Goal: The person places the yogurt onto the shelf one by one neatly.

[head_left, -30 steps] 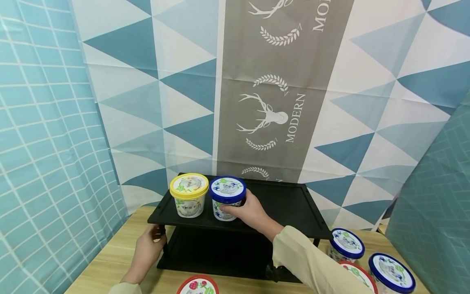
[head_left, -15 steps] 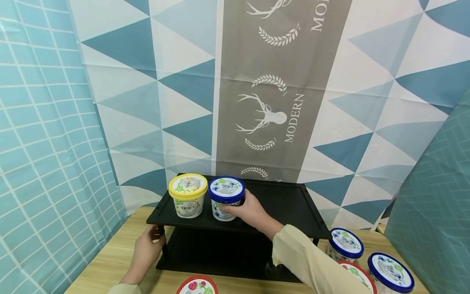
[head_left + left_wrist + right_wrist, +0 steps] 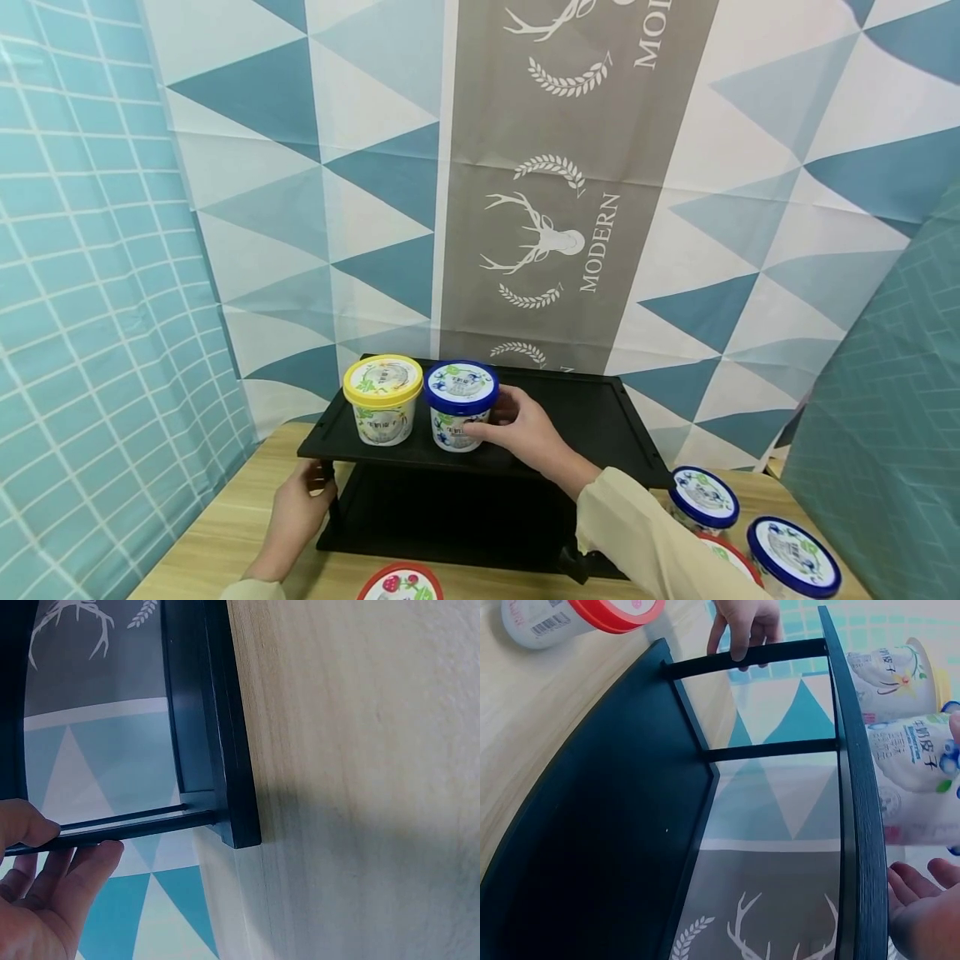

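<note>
On the upper tier of a black two-tier shelf (image 3: 570,417) stand a yellow-lidded tub (image 3: 384,400) and, just to its right, a blue-lidded tub (image 3: 459,407), both upright. Beside the blue-lidded tub is my right hand (image 3: 528,429), its thumb near the tub's front and its fingers spread away from the side. The right wrist view also shows a gap between those fingers (image 3: 915,883) and the blue-lidded tub (image 3: 915,776). My left hand (image 3: 295,510) grips the shelf's front left leg (image 3: 142,829), thumb on one side and fingers on the other.
Several tubs stand on the wooden table (image 3: 217,533): a red-lidded tub (image 3: 401,583) in front of the shelf, two blue-lidded tubs (image 3: 703,496) and another red-lidded tub (image 3: 729,557) at the right. A patterned curtain (image 3: 382,208) hangs behind the shelf.
My right hand has loosened from the blue-lidded tub and drawn slightly to the right, while the tub stays on the shelf. My left hand keeps its grip on the leg.
</note>
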`<action>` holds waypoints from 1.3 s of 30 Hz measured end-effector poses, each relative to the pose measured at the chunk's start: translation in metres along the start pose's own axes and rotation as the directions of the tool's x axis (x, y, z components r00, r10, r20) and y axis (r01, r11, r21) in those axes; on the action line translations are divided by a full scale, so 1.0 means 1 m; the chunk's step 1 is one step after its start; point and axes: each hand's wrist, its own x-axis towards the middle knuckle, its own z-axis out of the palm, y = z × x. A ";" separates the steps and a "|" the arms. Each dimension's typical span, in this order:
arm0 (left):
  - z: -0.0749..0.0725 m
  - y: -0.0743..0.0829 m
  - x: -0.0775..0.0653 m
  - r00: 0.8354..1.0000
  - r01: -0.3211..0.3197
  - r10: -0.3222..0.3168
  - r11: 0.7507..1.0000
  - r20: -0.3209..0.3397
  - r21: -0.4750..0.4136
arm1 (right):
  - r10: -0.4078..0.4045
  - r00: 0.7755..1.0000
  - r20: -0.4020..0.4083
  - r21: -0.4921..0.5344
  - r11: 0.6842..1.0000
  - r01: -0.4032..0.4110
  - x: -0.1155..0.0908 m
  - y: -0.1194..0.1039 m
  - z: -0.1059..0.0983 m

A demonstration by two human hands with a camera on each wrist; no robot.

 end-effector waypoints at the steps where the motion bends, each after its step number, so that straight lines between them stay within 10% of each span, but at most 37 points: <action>1: 0.000 0.000 0.000 1.000 0.002 -0.002 1.000 0.002 0.002 | 0.003 1.000 -0.016 -0.007 1.000 -0.003 -0.001 0.001 -0.002; 18: 0.001 -0.001 -0.001 1.000 -0.010 0.010 1.000 -0.014 -0.005 | -0.011 0.993 -0.114 0.011 1.000 0.012 -0.042 0.017 -0.040; 39: 0.000 0.001 -0.001 1.000 -0.018 0.018 1.000 -0.016 0.004 | -0.048 0.996 0.078 0.134 0.990 0.037 -0.093 0.025 -0.034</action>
